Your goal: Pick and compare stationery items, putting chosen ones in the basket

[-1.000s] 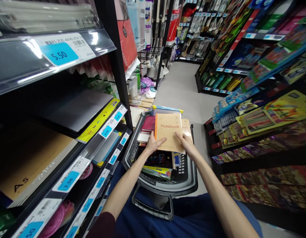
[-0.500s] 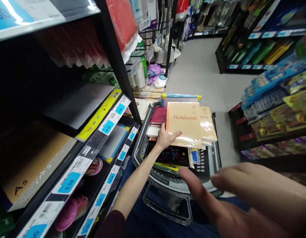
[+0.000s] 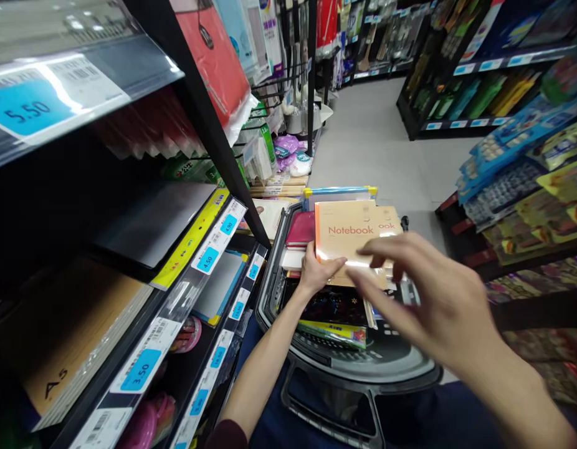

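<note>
My left hand (image 3: 316,271) grips the lower left edge of a tan notebook (image 3: 347,249) in clear wrap, thumb on its cover and the other fingers largely hidden. That notebook overlaps a second tan notebook (image 3: 387,215), over a black shopping basket (image 3: 405,375). Held above the basket's right side, my right hand (image 3: 438,293) is open and slightly blurred, its thumb and fingers apart near the notebook's lower right corner. Also in the basket are a dark red book (image 3: 300,229), a black-covered item (image 3: 333,304), a yellow-green packet (image 3: 333,330) and a blue-framed board (image 3: 339,192) with yellow corners.
On the left, a shelf rack (image 3: 176,330) with price tags carries A5 notebooks (image 3: 90,337) and a grey sheet-like item (image 3: 162,218). Its black post (image 3: 218,131) rises beside the basket. Packaged snacks (image 3: 522,206) stand on the right. Grey floor (image 3: 363,137) stretches ahead.
My right hand has come up and left, from the lower right corner to over the basket beside the notebook. My left hand keeps its hold. The view has shifted slightly.
</note>
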The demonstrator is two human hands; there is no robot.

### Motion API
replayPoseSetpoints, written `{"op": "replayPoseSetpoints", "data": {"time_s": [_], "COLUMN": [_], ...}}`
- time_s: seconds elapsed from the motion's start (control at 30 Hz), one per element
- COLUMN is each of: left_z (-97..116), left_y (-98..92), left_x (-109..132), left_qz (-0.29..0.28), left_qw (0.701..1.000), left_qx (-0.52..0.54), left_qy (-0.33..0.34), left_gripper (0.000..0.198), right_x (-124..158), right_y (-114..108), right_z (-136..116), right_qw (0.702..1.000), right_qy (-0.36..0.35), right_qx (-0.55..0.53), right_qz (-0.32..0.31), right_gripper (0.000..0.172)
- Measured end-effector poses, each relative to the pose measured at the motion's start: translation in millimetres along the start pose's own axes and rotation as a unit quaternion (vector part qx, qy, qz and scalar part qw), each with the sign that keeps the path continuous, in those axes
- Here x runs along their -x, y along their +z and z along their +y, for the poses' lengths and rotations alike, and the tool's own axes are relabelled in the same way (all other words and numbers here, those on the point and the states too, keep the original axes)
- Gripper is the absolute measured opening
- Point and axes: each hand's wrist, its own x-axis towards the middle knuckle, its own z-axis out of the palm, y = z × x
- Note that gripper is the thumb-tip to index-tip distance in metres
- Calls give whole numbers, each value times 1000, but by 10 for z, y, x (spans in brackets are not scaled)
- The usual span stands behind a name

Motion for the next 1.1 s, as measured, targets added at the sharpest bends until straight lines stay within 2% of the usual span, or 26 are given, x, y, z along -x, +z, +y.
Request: {"op": "replayPoseSetpoints", "data": {"time_s": [0.07,0.13,0.17,0.23,0.33,0.43,0.6,0.8,0.93,1.1], "left_z": [-3,-20,-31,-52,-62,-39,18,13,-16,-6], "left_y": [-6,-18,-25,-39,-48,-40,-24,-40,-54,-63], "left_x": [-7,-17,-21,-25,-14,11,45,36,9,16], "left_qz": [13,18,16,12,13,28,43,18,16,25], "left_qw": [999,999,999,999,998,997,996,998,998,998], "left_qx": [-19,-15,-5,10,13,-14,-33,7,20,-12], "left_qy": [30,43,43,41,53,73,74,68,60,49], "left_gripper": [67,68,68,69,70,65,60,49,40,37], "right_x": [26,73,95,128,175,236,294,327,323,289], "right_y": [265,526,641,828,1003,1082,1109,1130,1138,1119], "right_z": [540,1015,1185,1363,1335,1244,1238,1258,1279,1276], "right_qw": [990,960,938,886,846,830,847,860,862,862], "right_qy": [135,277,341,429,436,435,422,410,424,435], "right_qx": [-24,-31,-56,-171,-297,-330,-297,-280,-256,-242], "right_qz": [22,32,26,34,77,113,124,117,110,96], "right_gripper": [35,56,65,67,51,48,52,51,51,52]}}
